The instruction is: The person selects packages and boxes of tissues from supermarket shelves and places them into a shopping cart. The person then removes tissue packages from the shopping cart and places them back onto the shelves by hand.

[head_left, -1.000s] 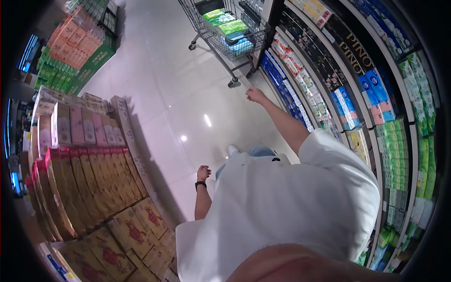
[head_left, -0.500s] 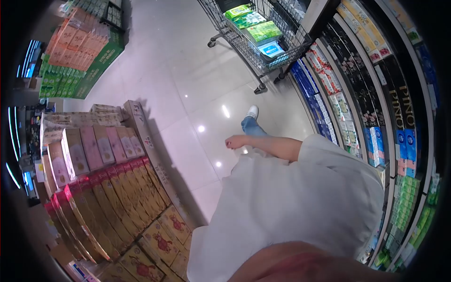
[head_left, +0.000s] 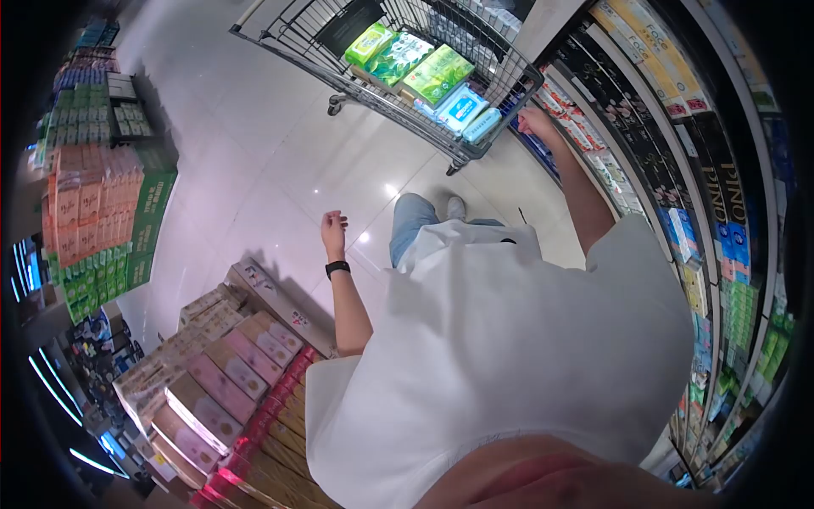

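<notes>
My left hand (head_left: 334,223), with a black watch (head_left: 337,268) on its wrist, hangs over the tiled floor. Its fingers are loosely bent and apart, with nothing held. My right hand (head_left: 533,121) is raised beside the near right corner of the shopping cart (head_left: 386,103), in front of the shelf; its fingers look loosely bent and hold nothing visible. I see no contact with the cart. Inside it lie a green-and-white pack (head_left: 401,58), a green tissue pack (head_left: 438,74), a small bright green pack (head_left: 368,44) and blue wipes packs (head_left: 463,107).
Shelves of tissue packs (head_left: 623,106) run along my right. On my left stands a low display of pink boxes (head_left: 225,379). Farther back on the left is a stack of orange packs (head_left: 95,199) and green packs. Pale floor tiles (head_left: 263,161) lie between.
The cart appears nearer and farther left. My left hand with its watch and my right hand at the cart's corner now show; earlier one hand hung low over the floor. The left-hand display has shifted down.
</notes>
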`<state>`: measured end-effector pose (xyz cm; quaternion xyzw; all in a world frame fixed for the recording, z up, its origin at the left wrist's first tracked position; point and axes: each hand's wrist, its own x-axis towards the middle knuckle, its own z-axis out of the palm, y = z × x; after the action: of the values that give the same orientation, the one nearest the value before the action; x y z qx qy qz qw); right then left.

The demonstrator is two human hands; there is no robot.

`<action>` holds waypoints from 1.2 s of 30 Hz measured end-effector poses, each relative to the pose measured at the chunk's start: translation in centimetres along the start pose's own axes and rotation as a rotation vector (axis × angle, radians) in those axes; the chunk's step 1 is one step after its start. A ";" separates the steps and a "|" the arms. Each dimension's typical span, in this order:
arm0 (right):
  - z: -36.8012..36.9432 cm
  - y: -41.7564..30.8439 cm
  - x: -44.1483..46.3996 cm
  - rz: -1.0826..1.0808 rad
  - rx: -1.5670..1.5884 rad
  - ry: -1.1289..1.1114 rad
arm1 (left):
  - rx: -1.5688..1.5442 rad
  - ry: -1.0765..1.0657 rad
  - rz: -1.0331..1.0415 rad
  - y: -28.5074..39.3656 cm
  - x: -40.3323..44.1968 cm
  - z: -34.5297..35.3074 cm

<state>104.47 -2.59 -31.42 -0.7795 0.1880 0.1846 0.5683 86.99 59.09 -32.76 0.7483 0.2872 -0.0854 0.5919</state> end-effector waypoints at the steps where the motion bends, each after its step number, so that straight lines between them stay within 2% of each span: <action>1: 1.1 -0.3 0.1 -0.073 0.043 0.045 | -0.009 -0.028 0.116 4.2 3.0 1.1; 2: 2.8 0.1 0.6 -0.125 0.008 0.130 | -0.056 -0.077 0.187 9.5 5.1 2.9; 3: 4.7 0.4 1.2 -0.097 0.016 0.154 | -0.096 -0.131 0.255 14.5 7.0 5.1; 5: 8.7 0.4 2.5 -0.016 -0.165 0.126 | -0.138 -0.324 0.330 21.0 12.5 10.6; 7: 12.8 -5.1 1.0 0.257 -0.762 0.584 | -0.233 -0.573 0.329 26.2 16.6 17.1; 8: 13.9 -5.2 2.2 0.332 -0.642 0.770 | -0.264 -0.687 0.214 27.6 19.6 21.3; 9: 14.5 -6.9 2.3 0.403 -0.569 0.828 | -0.274 -0.800 0.065 27.2 21.8 24.1; 11: 14.9 -8.4 3.3 0.527 -0.512 0.813 | -0.182 -0.928 -0.341 25.5 27.0 30.5; 12: 15.2 -6.9 4.8 0.597 -0.441 0.798 | -0.177 -0.998 -0.554 22.8 30.2 33.6; 13: 15.7 -6.5 5.8 0.649 -0.647 0.786 | -0.256 -1.146 -0.663 17.5 34.8 36.8; 14: 17.1 -7.3 5.9 0.550 -0.753 0.902 | -0.130 -1.021 -0.890 13.4 37.6 40.2; 15: 18.4 -5.2 7.0 0.447 -0.526 0.894 | -0.161 -0.904 -0.997 13.9 36.0 41.2; 16: 19.9 -4.2 7.9 0.381 0.079 0.796 | -0.197 -0.753 -1.143 13.6 35.5 42.4; 17: 21.1 -3.7 9.4 0.508 0.183 0.674 | -0.132 -0.702 -1.096 11.9 36.2 43.8; 18: 20.7 -5.4 10.2 0.660 0.115 0.395 | -0.145 -0.890 -0.955 10.9 36.3 44.4; 19: 22.1 -4.8 11.6 0.548 0.012 0.401 | -0.087 -0.676 -0.924 13.9 33.5 44.7; 20: 24.3 -0.3 15.9 0.524 -0.014 0.444 | -0.049 -0.651 -0.930 14.9 33.0 44.6; 22: 23.0 -4.4 16.9 0.678 0.342 0.270 | 0.005 -0.691 -1.031 14.9 33.6 44.2; 23: 23.6 -4.6 18.2 0.673 0.354 0.260 | 0.026 -0.726 -1.091 15.3 33.7 43.8; 25: 25.7 -4.7 20.9 0.737 0.445 0.522 | 0.072 -0.800 -1.207 16.2 33.5 43.2; 26: 25.2 -6.4 20.9 0.823 0.539 0.482 | 0.071 -0.817 -1.223 16.4 33.3 42.9; 27: 25.6 -6.3 21.8 0.933 0.426 0.508 | 0.057 -0.828 -1.230 16.4 33.5 42.4; 29: 26.1 -7.6 22.2 1.035 0.465 0.608 | -0.085 -0.856 -1.214 11.6 35.9 41.8; 30: 26.5 -6.9 21.6 1.004 0.484 0.615 | -0.011 -0.787 -1.044 17.3 31.6 40.0; 31: 26.7 -6.6 20.8 0.974 0.503 0.621 | 0.011 -0.803 -1.039 15.8 32.4 40.1; 33: 26.4 -6.3 19.3 0.656 0.735 0.665 | -0.331 -0.824 -1.108 13.0 33.4 40.7; 34: 25.8 -7.4 18.2 0.430 0.685 0.701 | -0.425 -0.906 -0.981 12.6 32.9 40.8; 35: 24.9 -8.6 17.4 0.416 0.682 0.720 | -0.424 -0.929 -0.973 12.7 33.1 40.7; 36: 24.8 -8.7 17.0 0.430 0.558 0.706 | -0.471 -0.835 -1.054 13.0 33.1 40.5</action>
<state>121.61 22.18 -39.95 -0.5561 0.5678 -0.0347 0.6060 129.63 30.36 -48.89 0.2668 0.3708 -0.5755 0.6783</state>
